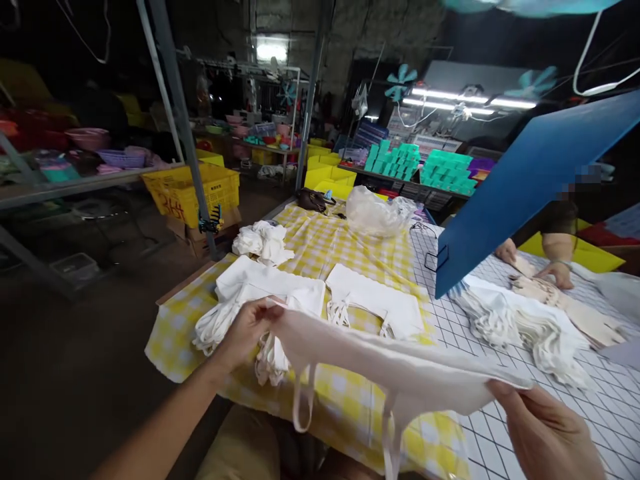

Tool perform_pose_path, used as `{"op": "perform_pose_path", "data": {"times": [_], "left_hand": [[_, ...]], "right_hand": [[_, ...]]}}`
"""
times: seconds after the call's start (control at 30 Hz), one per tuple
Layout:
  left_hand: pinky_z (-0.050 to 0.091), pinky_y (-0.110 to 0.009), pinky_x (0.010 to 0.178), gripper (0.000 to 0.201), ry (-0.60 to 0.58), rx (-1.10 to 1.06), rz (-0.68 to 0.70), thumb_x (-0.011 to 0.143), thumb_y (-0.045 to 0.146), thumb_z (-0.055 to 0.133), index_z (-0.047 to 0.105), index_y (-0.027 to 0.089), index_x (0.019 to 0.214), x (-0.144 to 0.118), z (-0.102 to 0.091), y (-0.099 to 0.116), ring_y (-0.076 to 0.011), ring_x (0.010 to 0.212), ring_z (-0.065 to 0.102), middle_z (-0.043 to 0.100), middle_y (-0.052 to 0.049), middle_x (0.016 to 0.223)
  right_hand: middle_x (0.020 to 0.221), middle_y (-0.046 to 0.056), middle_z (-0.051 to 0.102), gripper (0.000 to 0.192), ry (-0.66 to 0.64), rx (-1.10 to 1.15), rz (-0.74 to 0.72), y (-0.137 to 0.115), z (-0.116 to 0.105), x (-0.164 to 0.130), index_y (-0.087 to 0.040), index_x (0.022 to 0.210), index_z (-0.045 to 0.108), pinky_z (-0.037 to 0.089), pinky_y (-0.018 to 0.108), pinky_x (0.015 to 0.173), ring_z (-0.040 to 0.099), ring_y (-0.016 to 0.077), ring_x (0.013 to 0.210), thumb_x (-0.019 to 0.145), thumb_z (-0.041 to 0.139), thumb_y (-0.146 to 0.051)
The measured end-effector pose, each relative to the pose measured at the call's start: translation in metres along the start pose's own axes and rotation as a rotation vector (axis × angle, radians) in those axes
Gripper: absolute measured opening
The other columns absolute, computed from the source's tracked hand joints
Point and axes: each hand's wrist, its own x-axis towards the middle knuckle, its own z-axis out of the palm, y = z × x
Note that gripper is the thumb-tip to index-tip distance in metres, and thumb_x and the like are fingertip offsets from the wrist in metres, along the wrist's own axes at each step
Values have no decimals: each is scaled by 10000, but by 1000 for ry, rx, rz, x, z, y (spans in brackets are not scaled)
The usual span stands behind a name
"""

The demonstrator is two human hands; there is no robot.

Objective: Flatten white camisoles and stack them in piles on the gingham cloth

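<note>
White cotton, a limp tote bag [395, 363], hangs stretched between the person's two hands above the near edge of the bench [500, 427]. The left hand [247, 330] pinches one end of the bag, its fingers [267, 312] closed tight on the cloth with the thumb on top. The right hand [545, 433] grips the other end, fingers [505, 390] nearly closed around the corner of the fabric, which runs from them across to the left hand. Two strap handles [305, 400] dangle from the bag's lower edge, between the hands and in front of the bench. Beyond the bag, on the yellow checked cloth [330, 250] that covers the left part of the bench, lie a thick stack of bags [250, 293] just behind the left hand and a thinner flat stack [375, 303] beside it. Farther back on the cloth sit a crumpled white bundle [264, 241] and a clear plastic bag [377, 212]. At the bench's far right side a co-worker's hands [550, 263] rest on more bags, partly behind a tilted blue board [530, 180].
</note>
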Motion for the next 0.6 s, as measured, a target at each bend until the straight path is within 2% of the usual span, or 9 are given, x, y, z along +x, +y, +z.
{"op": "perform_pose_path", "data": {"times": [0.1,0.2,0.37,0.43,0.5,0.6], "left_hand": [[459,-240,599,459,164,16,-21,615,583,620,645,137,720,-2,-42,1,-164,671,555,625,-47,691],[440,-220,517,489,303,21,-36,577,586,655,656,136,768,-3,-82,2,-156,609,550,629,-48,675],[404,-199,434,482,435,-59,-47,523,543,713,656,126,760,9,-128,14,-120,496,512,615,-24,604],[419,-214,446,498,440,-78,-77,524,546,711,648,126,785,24,-138,14,-118,472,508,610,-12,581],[438,-237,474,517,398,-67,-105,538,556,696,641,125,818,49,-145,8,-125,470,518,615,-9,582],[441,-250,516,534,309,72,-96,582,590,641,634,112,820,98,-147,-19,-147,523,552,637,-26,630]], "right_hand": [[767,72,673,252,-126,83,-7,-21,34,4,-223,699,682,524,291,584,618,239,718,639,662,-468],[719,64,654,259,-280,128,-75,-42,73,6,-208,656,674,497,259,539,599,212,662,663,641,-465],[657,40,612,278,-426,196,-111,-67,125,13,-204,657,648,447,233,507,551,169,601,725,586,-467],[660,30,604,287,-453,233,-79,-72,144,21,-202,681,639,445,236,542,547,167,629,742,570,-473],[669,24,603,314,-480,289,-18,-71,165,34,-192,696,625,447,247,591,548,169,667,757,548,-491],[609,6,569,381,-443,333,79,-54,207,60,-180,646,574,417,243,563,521,150,614,754,512,-540]]}}
